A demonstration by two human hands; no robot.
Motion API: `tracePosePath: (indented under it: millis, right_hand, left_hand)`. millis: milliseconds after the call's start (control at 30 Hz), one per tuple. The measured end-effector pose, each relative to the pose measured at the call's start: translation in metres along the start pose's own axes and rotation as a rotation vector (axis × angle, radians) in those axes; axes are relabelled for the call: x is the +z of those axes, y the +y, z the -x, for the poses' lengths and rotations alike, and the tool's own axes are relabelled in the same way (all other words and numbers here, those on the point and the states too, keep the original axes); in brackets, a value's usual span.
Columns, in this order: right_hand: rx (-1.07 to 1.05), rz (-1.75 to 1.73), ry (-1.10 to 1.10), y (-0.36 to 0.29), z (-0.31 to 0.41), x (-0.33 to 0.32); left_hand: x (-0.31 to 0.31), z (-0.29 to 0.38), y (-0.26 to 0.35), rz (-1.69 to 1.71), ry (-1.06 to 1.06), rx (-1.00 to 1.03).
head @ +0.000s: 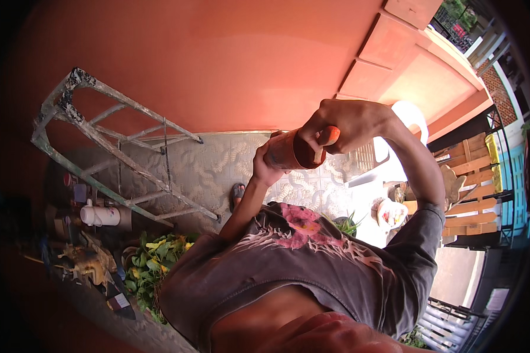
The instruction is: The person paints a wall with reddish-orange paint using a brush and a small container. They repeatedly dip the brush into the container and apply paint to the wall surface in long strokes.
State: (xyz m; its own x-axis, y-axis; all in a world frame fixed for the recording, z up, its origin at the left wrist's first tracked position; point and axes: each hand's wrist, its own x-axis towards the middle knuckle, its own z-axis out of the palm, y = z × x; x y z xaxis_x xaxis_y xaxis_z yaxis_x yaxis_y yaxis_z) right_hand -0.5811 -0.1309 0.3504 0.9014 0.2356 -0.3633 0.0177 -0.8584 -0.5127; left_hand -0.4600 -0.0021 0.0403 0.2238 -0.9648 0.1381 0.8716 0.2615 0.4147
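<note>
My left hand [267,165] is wrapped around a cylindrical paint container [285,152], which is tilted with its mouth towards the right. Over that mouth, my right hand [346,125] grips a paintbrush handle [329,135] with an orange-red end. The lower part of the brush reaches into the container, and its bristles are hidden. Reddish paint coats the container's inside. Beyond both hands stands an orange-painted wall [229,66].
A paint-spattered metal stepladder [115,145] stands on the patterned tile floor [212,163] at the left. Below it are a white jug [100,216] and a leafy plant [157,260]. A white plastic chair [382,152] and a wooden slatted fence [475,189] are at the right.
</note>
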Motion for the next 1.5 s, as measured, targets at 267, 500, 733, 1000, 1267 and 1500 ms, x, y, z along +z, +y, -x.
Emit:
tracePosePath:
  millis: [267,500,733,1000,1267,1500]
  right_hand:
    - [0.069,0.029,-0.063,-0.015,0.002,-0.007]
    - [0.081,0.132,-0.122,-0.028,0.0,-0.014]
    - [0.076,0.216,-0.232,-0.032,-0.005,-0.015]
    - [-0.088,0.024,-0.009,-0.028,-0.004,-0.037]
    - [-0.165,-0.366,0.554,0.015,-0.019,0.014]
    - [-0.095,0.206,0.689,-0.007,-0.019,0.034]
  left_hand:
    - [0.0,-0.003,-0.009,-0.019,-0.023,-0.037]
    - [-0.001,-0.003,-0.012,0.033,-0.062,-0.062]
    - [-0.005,-0.008,-0.019,0.051,-0.071,-0.087]
    - [-0.011,-0.006,0.002,0.141,-0.085,-0.043]
    - [-0.006,-0.006,0.018,0.096,-0.001,0.078]
    - [0.008,-0.012,0.025,0.037,0.111,0.059]
